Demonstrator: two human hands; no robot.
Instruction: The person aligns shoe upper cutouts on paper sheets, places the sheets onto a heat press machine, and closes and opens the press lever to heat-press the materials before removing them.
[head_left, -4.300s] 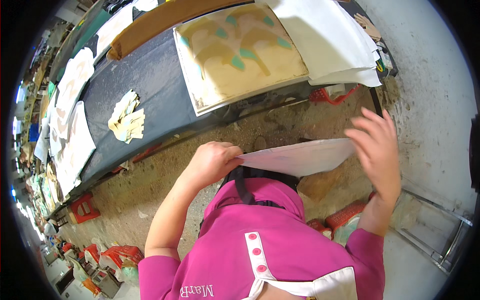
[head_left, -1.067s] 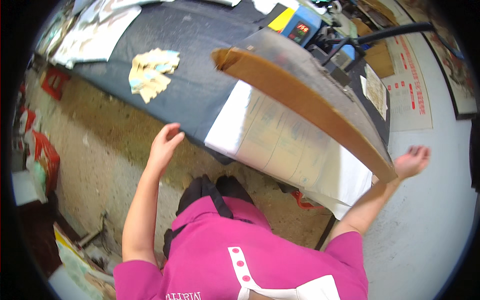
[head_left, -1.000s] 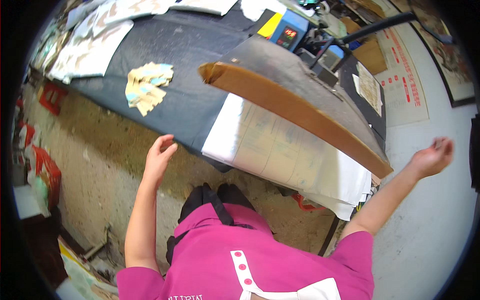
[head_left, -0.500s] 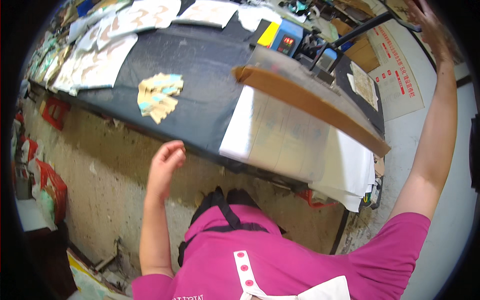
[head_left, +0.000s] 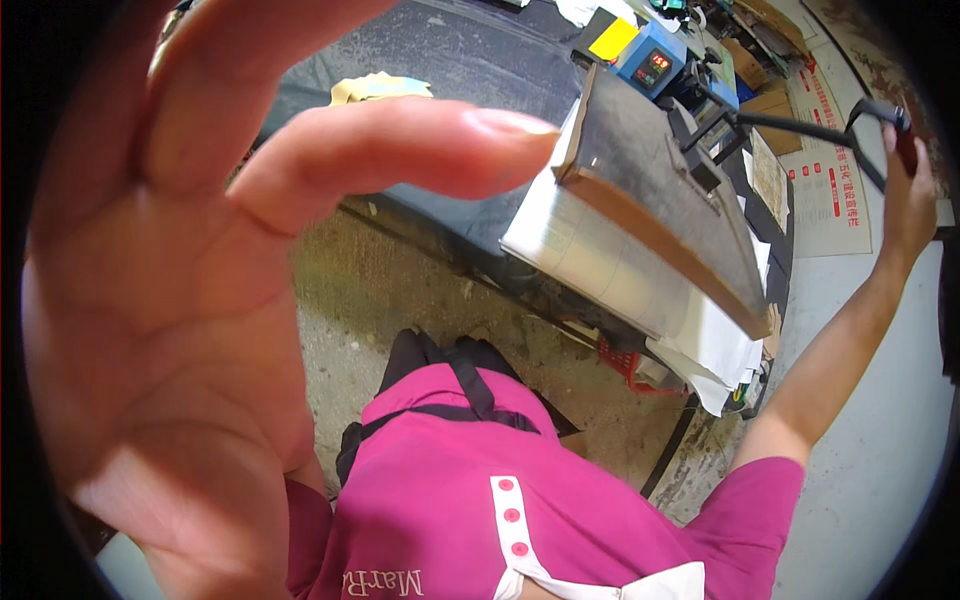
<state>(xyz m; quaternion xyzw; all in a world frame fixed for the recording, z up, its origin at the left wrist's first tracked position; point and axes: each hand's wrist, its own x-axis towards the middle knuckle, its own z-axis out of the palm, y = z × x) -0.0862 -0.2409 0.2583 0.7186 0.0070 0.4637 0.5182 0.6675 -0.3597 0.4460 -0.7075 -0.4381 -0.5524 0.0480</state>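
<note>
Left hand fills the near view, raised close to the camera, palm open and fingers loosely curled; its grip is wide and holds nothing. Below and left of the right grip, the heat press upper platen stands tilted up, hinged open so the white sheet on the lower bed is exposed. The dark work surface carries the press and a yellow cut piece well left of it. Right hand is extended upward, grip closed round the black press handle, which levers the platen.
</note>
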